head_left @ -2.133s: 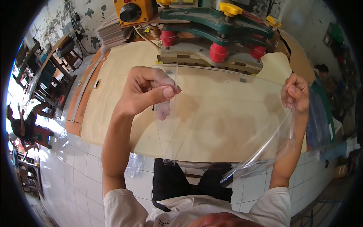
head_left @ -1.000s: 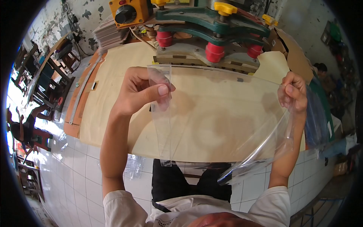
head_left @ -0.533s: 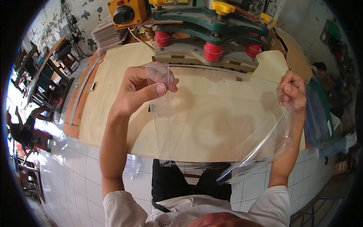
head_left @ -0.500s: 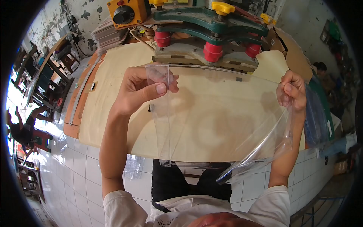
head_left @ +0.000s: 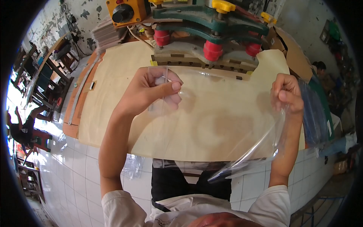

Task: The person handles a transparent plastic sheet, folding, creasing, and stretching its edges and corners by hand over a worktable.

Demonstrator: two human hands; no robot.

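Note:
A clear plastic sheet [head_left: 261, 145] hangs between my two hands above a table covered with cream paper [head_left: 113, 79]. My left hand [head_left: 157, 89] is closed on the sheet's upper left part, thumb and fingers pinching it. My right hand [head_left: 288, 92] grips the upper right corner, with its fingers curled in. The sheet's lower right side curls and shines, drooping past the table's near edge over my lap. Beyond the sheet stands a green press [head_left: 211, 28] with red cushions and yellow knobs; its lower plate lies just past the sheet's far edge.
An orange control box [head_left: 126, 13] with a black knob sits at the back left, near stacked cardboard [head_left: 107, 36]. A cardboard box [head_left: 295, 56] and bundled clear plastic [head_left: 314, 117] are at the right. A metal ruler [head_left: 81, 94] lies along the left edge. People sit at both sides.
My left hand has moved slightly right, its thumb shifting across the sheet. My right hand has moved a little left and down. The sheet hangs slacker, its lower curl shifted left.

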